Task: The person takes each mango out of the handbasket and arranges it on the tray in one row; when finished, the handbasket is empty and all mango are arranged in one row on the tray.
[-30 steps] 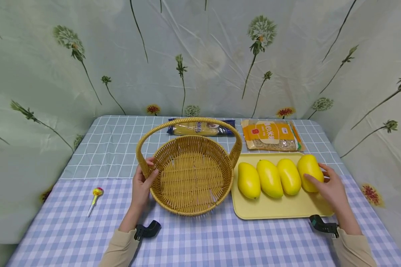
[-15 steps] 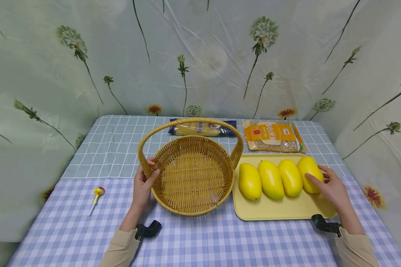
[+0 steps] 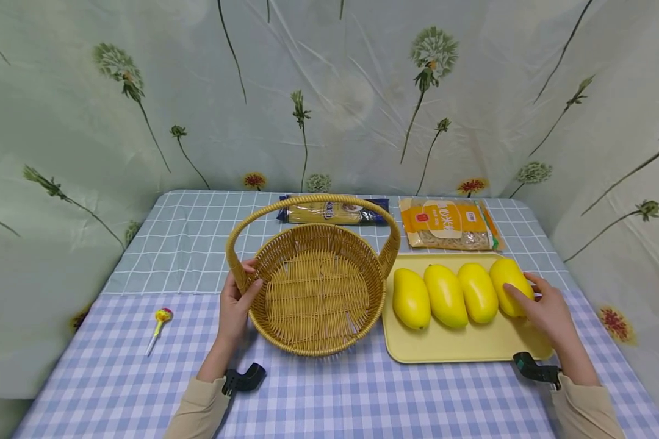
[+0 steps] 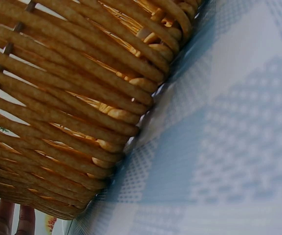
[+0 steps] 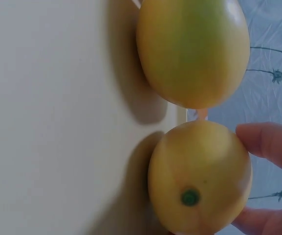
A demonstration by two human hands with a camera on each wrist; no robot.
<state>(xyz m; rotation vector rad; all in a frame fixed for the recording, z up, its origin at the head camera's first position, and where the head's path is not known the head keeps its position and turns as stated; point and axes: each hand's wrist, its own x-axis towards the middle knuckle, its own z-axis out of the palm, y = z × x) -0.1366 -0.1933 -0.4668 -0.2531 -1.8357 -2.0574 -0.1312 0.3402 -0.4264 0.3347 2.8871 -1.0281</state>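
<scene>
A round wicker basket [image 3: 317,299] with a tall arched handle stands mid-table, nothing in it. My left hand [image 3: 234,314] grips its left side by the handle's foot, thumb over the rim. The left wrist view shows the woven wall [image 4: 57,98] up close, with fingertips [image 4: 26,220] at the lower left. On a yellow tray [image 3: 445,350] to the right lie several yellow mangoes in a row. My right hand [image 3: 550,312] holds the rightmost mango [image 3: 508,285] between thumb and fingers. In the right wrist view that mango [image 5: 194,166] sits beside its neighbour [image 5: 194,49].
Behind the basket lies a blue-ended pack of spaghetti [image 3: 329,212]. An orange food packet [image 3: 450,224] is behind the tray. A lollipop [image 3: 159,326] rests at the left on the checked tablecloth [image 3: 329,396]. A floral curtain [image 3: 351,97] closes off the back.
The head view has shifted very slightly. Both hands keep their holds on the basket and the mango, and nothing on the table has visibly moved.
</scene>
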